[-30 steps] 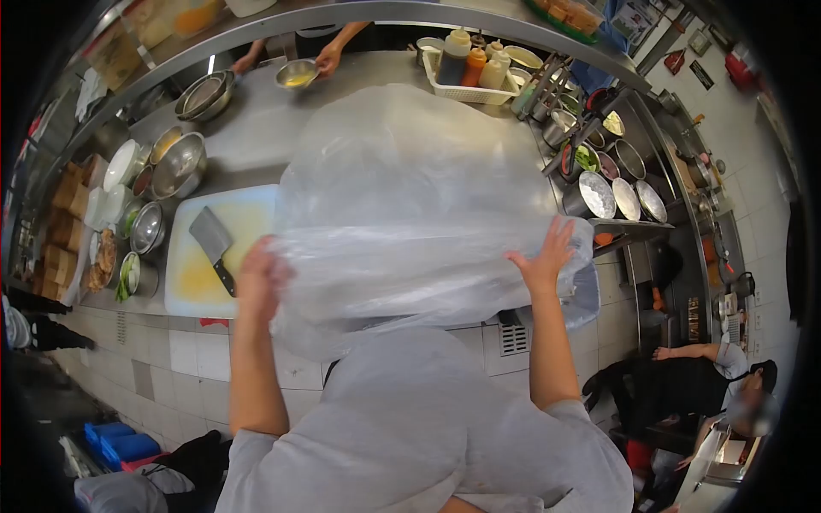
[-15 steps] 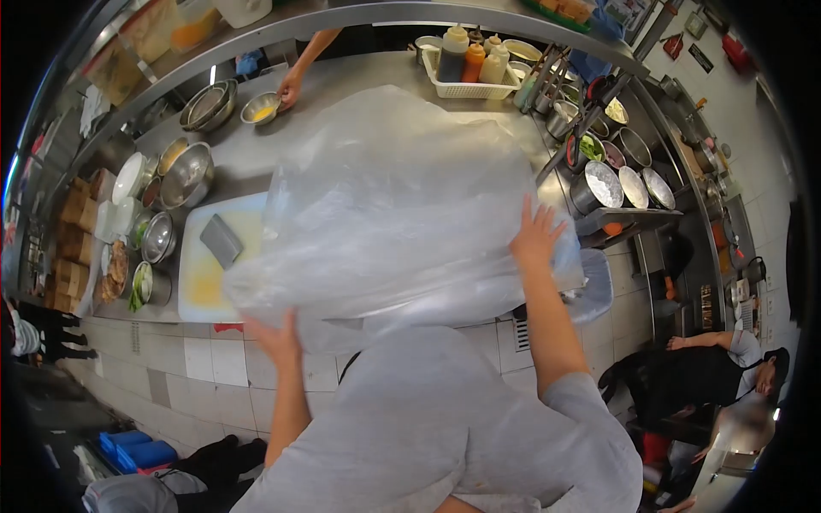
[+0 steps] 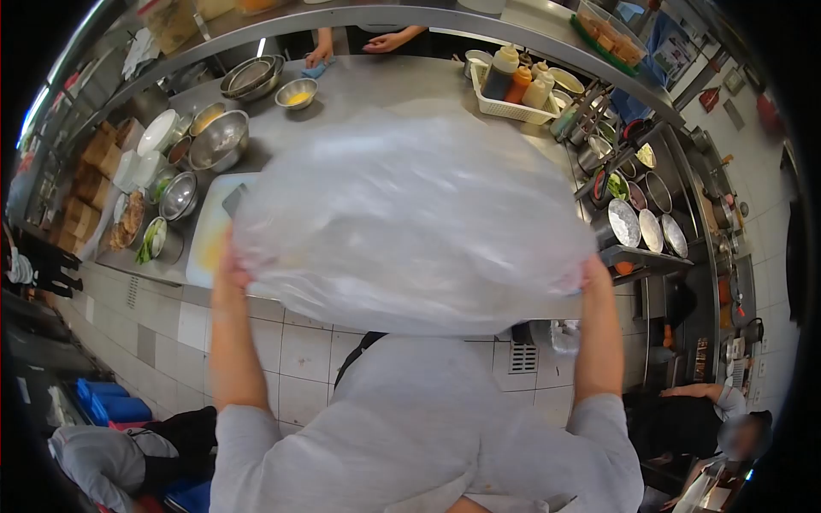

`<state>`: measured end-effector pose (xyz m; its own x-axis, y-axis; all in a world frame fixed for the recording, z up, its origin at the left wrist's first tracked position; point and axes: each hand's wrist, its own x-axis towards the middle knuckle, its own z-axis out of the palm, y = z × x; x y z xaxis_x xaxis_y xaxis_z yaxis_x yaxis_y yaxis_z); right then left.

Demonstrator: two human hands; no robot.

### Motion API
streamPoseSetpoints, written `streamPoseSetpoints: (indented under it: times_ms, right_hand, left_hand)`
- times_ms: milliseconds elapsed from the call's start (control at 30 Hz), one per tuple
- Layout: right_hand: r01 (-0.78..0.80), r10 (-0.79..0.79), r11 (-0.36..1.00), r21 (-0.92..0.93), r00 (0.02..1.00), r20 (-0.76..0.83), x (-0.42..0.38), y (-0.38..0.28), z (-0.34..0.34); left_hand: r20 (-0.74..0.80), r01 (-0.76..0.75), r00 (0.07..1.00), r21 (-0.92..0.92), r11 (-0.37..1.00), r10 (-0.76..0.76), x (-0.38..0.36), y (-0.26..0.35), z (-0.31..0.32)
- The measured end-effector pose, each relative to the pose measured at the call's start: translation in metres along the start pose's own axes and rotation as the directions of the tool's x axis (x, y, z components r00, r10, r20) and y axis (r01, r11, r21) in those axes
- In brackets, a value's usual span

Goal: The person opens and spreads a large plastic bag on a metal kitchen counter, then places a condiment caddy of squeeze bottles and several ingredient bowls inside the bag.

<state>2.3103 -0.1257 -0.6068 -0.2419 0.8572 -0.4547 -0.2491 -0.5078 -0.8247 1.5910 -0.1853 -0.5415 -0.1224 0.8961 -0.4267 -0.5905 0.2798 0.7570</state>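
In my head view, a big clear plastic sheet (image 3: 410, 222) spreads over the middle of the bench (image 3: 368, 85). Left of the sheet is a cutting board (image 3: 205, 248), and the sheet covers part of it. A cleaver (image 3: 233, 200) pokes out there too, so its blade is in the way. Past the board, still left, are a big steel bowl (image 3: 219, 141) and other bowls. A small bowl with yellow stuff (image 3: 296, 94) sits beyond the sheet's far left side. Beyond its far right side is a white basket (image 3: 513, 106) full of bottles. Right of the sheet, metal pots (image 3: 623, 221) crowd close. Another person's hands are at the far side, one on a blue cloth (image 3: 317, 68).

Bare bench shows between the sheet's far edge and the shelf rail (image 3: 410, 19). The sheet's near edge sticks out past the bench, just by the grey shirt (image 3: 410, 402).

My hands are wide apart: the left hand (image 3: 233, 263) touches the sheet's left side, the right hand (image 3: 588, 272) its right. The fingers are blurry, so I cannot tell how tightly they grip.
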Motion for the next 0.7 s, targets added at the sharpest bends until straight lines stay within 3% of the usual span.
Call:
streamPoseSetpoints:
  times_ms: [33, 100, 133, 200, 233, 267, 300, 333, 367, 400, 433, 500, 533, 567, 600, 633, 700]
  right_hand:
    - [0.053, -0.021, 0.980, 0.191, 0.986, -0.167, -0.020, -0.022, -0.006]
    - [0.140, -0.144, 0.982, 0.125, 0.989, 0.021, -0.061, -0.039, -0.035]
    - [0.137, -0.141, 0.983, 0.121, 0.990, 0.025, -0.064, -0.035, -0.055]
    - [0.168, -0.177, 0.982, 0.086, 0.977, 0.117, -0.062, -0.019, -0.080]
    - [0.165, -0.175, 0.982, 0.089, 0.978, 0.115, -0.063, -0.008, -0.080]
    - [0.327, -0.331, 0.936, -0.130, 0.943, -0.016, -0.067, -0.002, -0.050]
    - [0.434, -0.499, 0.826, -0.361, 0.860, -0.108, -0.071, 0.001, -0.025]
    - [0.432, -0.498, 0.828, -0.357, 0.860, -0.116, -0.079, 0.004, -0.014]
    - [0.357, -0.581, 0.608, -0.710, 0.809, -0.091, -0.087, 0.008, -0.006]
    - [0.205, -0.643, 0.284, -0.937, 0.766, -0.027, -0.093, 0.013, -0.002]
    - [0.201, -0.644, 0.286, -0.937, 0.765, -0.032, -0.095, 0.019, -0.002]
    - [-0.020, -0.799, 0.149, -0.989, 0.587, -0.132, -0.090, 0.032, -0.005]
    - [-0.021, -0.800, 0.153, -0.988, 0.584, -0.136, -0.086, 0.039, -0.005]
    - [-0.104, -0.869, 0.155, -0.982, 0.458, -0.185, -0.081, 0.045, -0.005]
    - [-0.185, -0.922, 0.166, -0.969, 0.319, -0.219, -0.078, 0.048, -0.001]
    - [-0.185, -0.924, 0.164, -0.969, 0.316, -0.217, -0.072, 0.053, 0.006]
    - [-0.417, -0.905, 0.207, -0.885, 0.263, -0.336, -0.056, 0.061, 0.031]
  left_hand:
    - [0.148, 0.009, 0.989, -0.017, 1.000, -0.007, 0.000, 0.034, -0.019]
    - [0.150, -0.122, 0.984, 0.147, 0.982, 0.100, -0.002, 0.071, -0.063]
    - [0.147, -0.123, 0.984, 0.144, 0.982, 0.102, 0.000, 0.069, -0.071]
    - [0.029, -0.232, 0.969, 0.436, 0.870, 0.244, 0.002, 0.059, -0.080]
    - [0.028, -0.229, 0.970, 0.439, 0.869, 0.241, -0.004, 0.050, -0.080]
    - [0.138, -0.433, 0.881, 0.624, 0.651, 0.453, -0.017, 0.036, -0.066]
    - [0.296, -0.578, 0.741, 0.737, 0.349, 0.603, -0.028, 0.024, -0.050]
    - [0.301, -0.578, 0.743, 0.738, 0.347, 0.597, -0.041, 0.012, -0.031]
    - [0.379, -0.553, 0.700, 0.824, 0.123, 0.606, -0.057, 0.002, -0.011]
    - [0.459, -0.500, 0.660, 0.859, -0.109, 0.595, -0.068, -0.006, -0.003]
    - [0.463, -0.503, 0.660, 0.857, -0.110, 0.592, -0.066, -0.017, -0.011]
    - [0.336, -0.249, 0.680, 0.942, -0.226, 0.651, -0.047, -0.048, -0.035]
    - [0.329, -0.183, 0.628, 0.943, -0.277, 0.705, -0.042, -0.056, -0.034]
    - [0.333, -0.186, 0.626, 0.942, -0.279, 0.705, -0.039, -0.062, -0.024]
    - [0.271, -0.011, 0.473, 0.953, -0.303, 0.838, -0.035, -0.070, -0.010]
    - [0.226, 0.166, 0.286, 0.945, -0.280, 0.931, -0.030, -0.076, 0.001]
    - [0.213, 0.150, 0.239, 0.956, -0.253, 0.947, -0.005, -0.090, 0.009]
